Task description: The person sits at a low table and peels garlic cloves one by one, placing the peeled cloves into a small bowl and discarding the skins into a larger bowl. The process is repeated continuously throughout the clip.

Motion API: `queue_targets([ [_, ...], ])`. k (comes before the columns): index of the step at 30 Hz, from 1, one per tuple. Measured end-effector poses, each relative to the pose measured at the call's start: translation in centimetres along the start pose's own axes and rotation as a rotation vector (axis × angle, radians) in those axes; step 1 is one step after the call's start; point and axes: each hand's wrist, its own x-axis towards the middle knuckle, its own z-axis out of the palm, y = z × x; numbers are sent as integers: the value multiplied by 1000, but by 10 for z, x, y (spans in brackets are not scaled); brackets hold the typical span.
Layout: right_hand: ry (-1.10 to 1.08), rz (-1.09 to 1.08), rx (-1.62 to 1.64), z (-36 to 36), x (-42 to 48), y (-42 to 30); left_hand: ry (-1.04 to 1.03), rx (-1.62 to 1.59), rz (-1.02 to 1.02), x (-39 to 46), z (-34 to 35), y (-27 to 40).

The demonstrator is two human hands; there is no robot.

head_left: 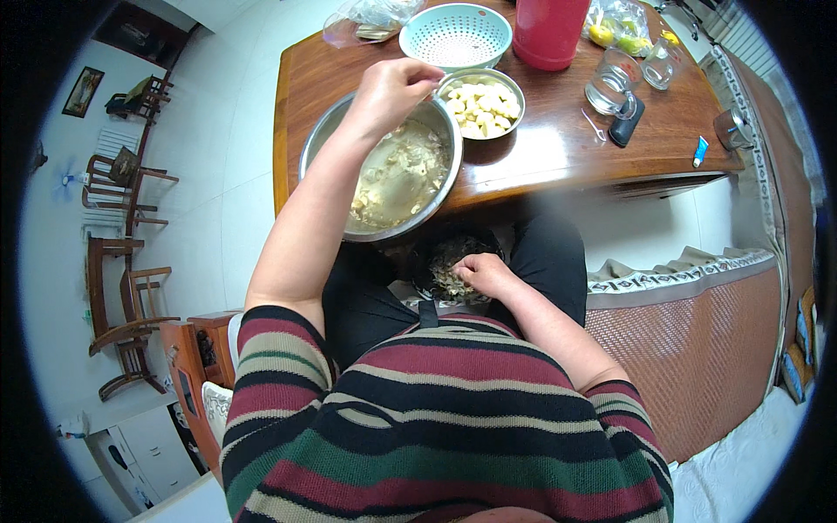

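My left hand (395, 91) reaches over the large steel basin (456, 153), its fingertips pinched together by the left rim of a small metal bowl (520, 118). Whether something is between those fingers is hidden. Cloudy water (399, 170) with pale scraps floats in the basin. Pale peeled cloves (482, 104), apparently garlic, heap up in the small bowl. Between my knees, my right hand (485, 273) is low over a black-lined bin (425, 255) holding papery peelings (448, 271). Its fingers are curled, and I cannot see whether they pinch anything.
Behind the bowl stand a pale blue colander (456, 39) and a red container (549, 33). A glass mug (611, 85), a dark case (628, 124) and a small tube (700, 151) are to the right on the wooden table (562, 147). A woven-mat seat (680, 333) lies beside me.
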Motion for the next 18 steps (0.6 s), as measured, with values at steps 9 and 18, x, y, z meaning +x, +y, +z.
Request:
queue_targets([
  [9, -21, 344, 803, -6, 8, -7, -222, -299, -7, -174, 1, 2],
  [18, -210, 326, 1219, -15, -2, -19, -205, -283, -175, -231, 94, -83],
])
